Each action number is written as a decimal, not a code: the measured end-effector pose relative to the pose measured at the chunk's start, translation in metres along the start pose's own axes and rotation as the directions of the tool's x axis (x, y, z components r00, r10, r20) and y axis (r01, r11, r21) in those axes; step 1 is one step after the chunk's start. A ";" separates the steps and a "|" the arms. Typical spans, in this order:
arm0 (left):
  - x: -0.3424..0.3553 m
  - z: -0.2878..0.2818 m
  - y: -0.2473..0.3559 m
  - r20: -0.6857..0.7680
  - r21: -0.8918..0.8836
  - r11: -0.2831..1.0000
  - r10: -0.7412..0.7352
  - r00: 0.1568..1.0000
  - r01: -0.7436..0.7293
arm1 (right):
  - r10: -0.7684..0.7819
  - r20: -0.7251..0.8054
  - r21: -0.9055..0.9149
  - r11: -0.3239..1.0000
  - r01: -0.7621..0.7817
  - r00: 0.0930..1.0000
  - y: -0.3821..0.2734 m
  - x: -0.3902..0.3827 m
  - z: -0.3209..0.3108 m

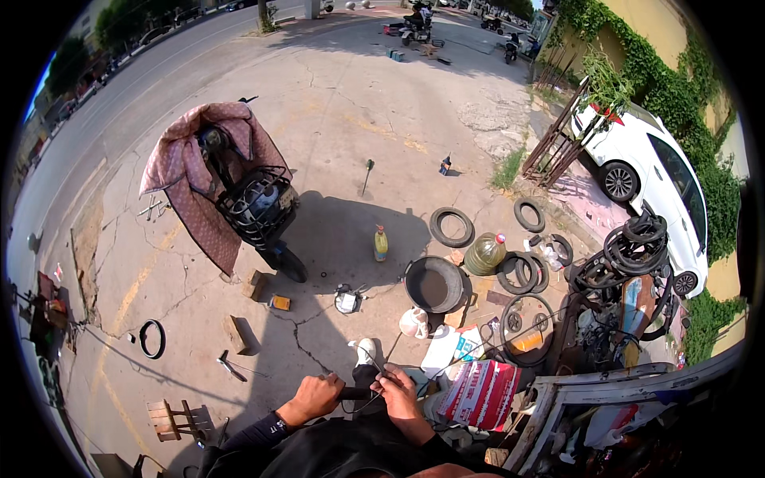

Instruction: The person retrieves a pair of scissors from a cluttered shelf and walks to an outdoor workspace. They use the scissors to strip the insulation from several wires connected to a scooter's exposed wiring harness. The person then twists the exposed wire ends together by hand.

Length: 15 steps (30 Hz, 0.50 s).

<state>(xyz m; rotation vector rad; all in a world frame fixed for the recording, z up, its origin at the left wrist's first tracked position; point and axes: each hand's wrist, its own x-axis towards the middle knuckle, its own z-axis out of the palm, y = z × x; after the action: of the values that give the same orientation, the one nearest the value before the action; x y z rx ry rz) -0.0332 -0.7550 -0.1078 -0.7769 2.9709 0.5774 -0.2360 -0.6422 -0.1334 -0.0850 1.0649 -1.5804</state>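
Observation:
Low in the middle of the head view, my left hand (314, 398) is closed round one end of a short black cylinder (355, 393), which looks like a grip. My right hand (400, 402) pinches a thin dark cable (371, 401) close to the cylinder's other end. The cable loops below the cylinder; whether it enters the cylinder, I cannot tell. Just beyond my hands shows a white shoe (366, 351). On the ground to the left lies a pair of pliers (231, 366).
A scooter (255, 199) with a pink quilted cover stands ahead left. Ahead right are a black basin of water (458, 311), a large plastic jug (485, 253) and several tyres (452, 227). A red-and-white sack (482, 393) lies beside a metal frame (542, 406). A small wooden stool (165, 420) stands left.

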 end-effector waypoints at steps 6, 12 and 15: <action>0.107 -0.089 -0.119 0.394 -0.917 -0.152 -0.215 0.894 0.368 | 0.073 0.063 0.109 0.991 -0.080 0.995 -0.157 0.151 0.018; 0.208 -0.129 -0.200 -0.085 -0.537 -0.707 -0.498 0.863 -0.460 | -0.031 -0.086 0.170 0.984 0.045 0.996 -0.260 0.291 0.028; 0.294 -0.153 -0.244 0.023 -0.426 -0.707 -0.632 0.775 -0.564 | -0.083 -0.250 0.224 0.964 0.141 0.965 -0.288 0.343 -0.005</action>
<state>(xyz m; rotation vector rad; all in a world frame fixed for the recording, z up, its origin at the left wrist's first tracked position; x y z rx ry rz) -0.1630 -1.1445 -0.0822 0.4745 -0.0095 -1.9907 -0.5666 -0.9431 -0.1106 0.2174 1.0579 -1.8463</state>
